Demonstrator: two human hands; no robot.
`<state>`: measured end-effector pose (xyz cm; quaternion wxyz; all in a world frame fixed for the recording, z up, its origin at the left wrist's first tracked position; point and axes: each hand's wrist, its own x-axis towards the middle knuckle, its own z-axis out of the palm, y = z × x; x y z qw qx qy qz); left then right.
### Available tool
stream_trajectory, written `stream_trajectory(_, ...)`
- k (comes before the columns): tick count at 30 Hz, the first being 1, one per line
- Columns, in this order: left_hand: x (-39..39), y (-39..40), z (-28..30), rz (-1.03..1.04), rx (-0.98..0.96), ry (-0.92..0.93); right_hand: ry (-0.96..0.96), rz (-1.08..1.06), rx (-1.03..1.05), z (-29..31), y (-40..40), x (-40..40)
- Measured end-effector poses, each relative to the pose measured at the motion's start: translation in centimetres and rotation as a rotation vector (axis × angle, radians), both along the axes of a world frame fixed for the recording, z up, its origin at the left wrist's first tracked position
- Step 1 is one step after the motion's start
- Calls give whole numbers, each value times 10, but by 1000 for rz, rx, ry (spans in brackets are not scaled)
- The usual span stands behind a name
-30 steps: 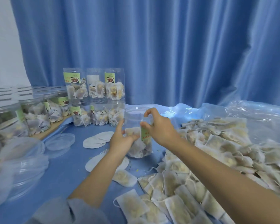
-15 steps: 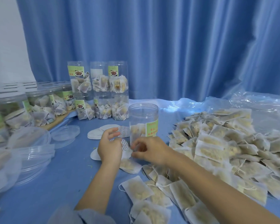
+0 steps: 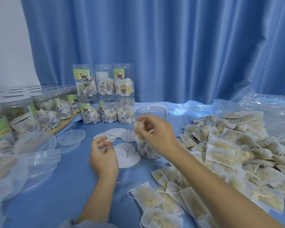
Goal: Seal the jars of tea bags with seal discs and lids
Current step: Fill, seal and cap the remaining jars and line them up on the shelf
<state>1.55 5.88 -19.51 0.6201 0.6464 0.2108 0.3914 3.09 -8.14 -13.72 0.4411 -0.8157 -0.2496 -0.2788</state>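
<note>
An open clear jar (image 3: 151, 111) stands mid-table with tea bags in its bottom and no lid. In front of it, just below the rim, my right hand (image 3: 156, 134) pinches a blurred tea bag (image 3: 137, 127). My left hand (image 3: 104, 155) hovers left of the jar with loosely curled fingers and holds nothing. White and patterned seal discs (image 3: 127, 151) lie on the blue cloth between my left hand and the jar, and more discs (image 3: 115, 132) lie just behind them. A single clear lid (image 3: 71, 137) lies to their left.
Filled jars stand stacked two high (image 3: 104, 92) behind the discs, and a row of lidded jars (image 3: 44, 109) runs along the left. Stacked clear lids (image 3: 39, 162) lie front left. A large heap of tea bags (image 3: 229, 145) covers the right, with a plastic bag (image 3: 270, 109) behind it.
My right hand has risen from the table beside the jar's base to near its rim, with a tea bag pinched in it. My left hand has drawn back a little from the discs.
</note>
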Motion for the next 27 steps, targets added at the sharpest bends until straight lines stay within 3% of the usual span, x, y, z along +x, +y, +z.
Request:
stream_trajectory(2,4,3,-1,9,-17,3,-131,-68,315,21,-6,2)
stream_trajectory(4,6,5,-3,18,-36,9,-202,-141,423,36,-10,8)
stream_trajectory(6,8,7,-4,31,-55,10,-124,-202,284,39,-16,19)
stream_trajectory(8,8,10,-4,42,-71,11,22,-318,-71,31,-17,28)
stream_trajectory(10,8,13,-4,63,-98,13,26,-427,-262,23,-13,30)
stream_trajectory(13,8,19,-3,96,-137,21,-432,-393,-165,15,8,22)
stream_trajectory(15,8,23,-3,113,-163,30,-673,-219,-247,8,27,22)
stream_trajectory(16,8,24,-3,123,-178,34,-653,-104,-370,4,38,22)
stream_trajectory(19,10,30,-3,146,-249,43,-109,100,-835,-14,69,26)
stream_trajectory(22,14,35,-4,169,-315,58,252,138,-975,-33,85,32)
stream_trajectory(27,17,35,-2,174,-348,55,210,69,-1011,-50,88,38)
